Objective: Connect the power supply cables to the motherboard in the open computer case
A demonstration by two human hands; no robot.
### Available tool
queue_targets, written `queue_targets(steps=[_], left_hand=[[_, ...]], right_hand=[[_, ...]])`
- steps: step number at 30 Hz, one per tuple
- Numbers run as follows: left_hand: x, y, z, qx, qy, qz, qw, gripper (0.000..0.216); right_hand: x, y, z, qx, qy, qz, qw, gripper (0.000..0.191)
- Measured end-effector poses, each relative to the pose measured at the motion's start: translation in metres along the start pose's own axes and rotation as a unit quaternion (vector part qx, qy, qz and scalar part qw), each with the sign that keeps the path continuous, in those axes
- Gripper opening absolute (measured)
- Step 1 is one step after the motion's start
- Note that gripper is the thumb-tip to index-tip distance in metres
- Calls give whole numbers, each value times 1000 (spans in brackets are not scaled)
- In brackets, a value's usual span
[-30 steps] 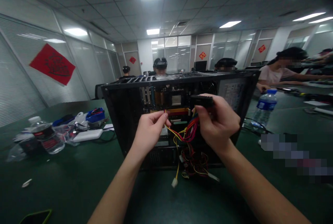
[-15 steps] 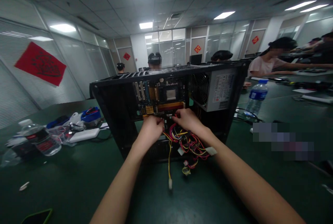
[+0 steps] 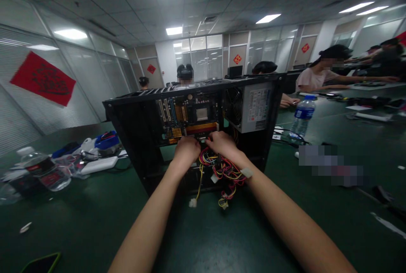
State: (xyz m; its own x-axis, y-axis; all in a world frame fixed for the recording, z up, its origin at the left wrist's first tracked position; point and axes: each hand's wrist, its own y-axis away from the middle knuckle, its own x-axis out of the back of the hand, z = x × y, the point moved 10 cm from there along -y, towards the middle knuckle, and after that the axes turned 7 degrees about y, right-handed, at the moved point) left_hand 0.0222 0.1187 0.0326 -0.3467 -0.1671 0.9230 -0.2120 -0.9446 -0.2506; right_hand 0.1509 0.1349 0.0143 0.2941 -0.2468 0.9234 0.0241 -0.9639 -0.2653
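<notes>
Two hands are inside the open computer case (image 3: 136, 137): the left hand (image 3: 186, 149) and right hand (image 3: 222, 143) sit close together at the lower edge of the motherboard (image 3: 187, 118), fingers curled down onto it; what either pinches cannot be told, since the fingertips are hidden. One bundle of red, yellow and black wires (image 3: 223, 171) spills from the case at 6 o'clock of the right hand, with two white connectors dangling toward the green table (image 3: 95, 214). The black case stands upright, side panel off, holding one motherboard, and one grey power supply (image 3: 253, 106) with a fan at 2 o'clock of the hands. Two water bottles stand on the table: one (image 3: 301, 116) at 3 o'clock, one (image 3: 41, 171) at 9 o'clock.
</notes>
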Motion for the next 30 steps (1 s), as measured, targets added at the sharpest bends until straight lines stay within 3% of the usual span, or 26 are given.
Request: queue_targets(steps=[10, 30], left_hand=[[9, 3, 3, 31, -79, 12, 996, 35], [8, 4, 15, 20, -120, 30, 992, 35]], right_hand=[[24, -13, 9, 7, -108, 20, 994, 23], [23, -13, 9, 17, -166, 19, 986, 24]])
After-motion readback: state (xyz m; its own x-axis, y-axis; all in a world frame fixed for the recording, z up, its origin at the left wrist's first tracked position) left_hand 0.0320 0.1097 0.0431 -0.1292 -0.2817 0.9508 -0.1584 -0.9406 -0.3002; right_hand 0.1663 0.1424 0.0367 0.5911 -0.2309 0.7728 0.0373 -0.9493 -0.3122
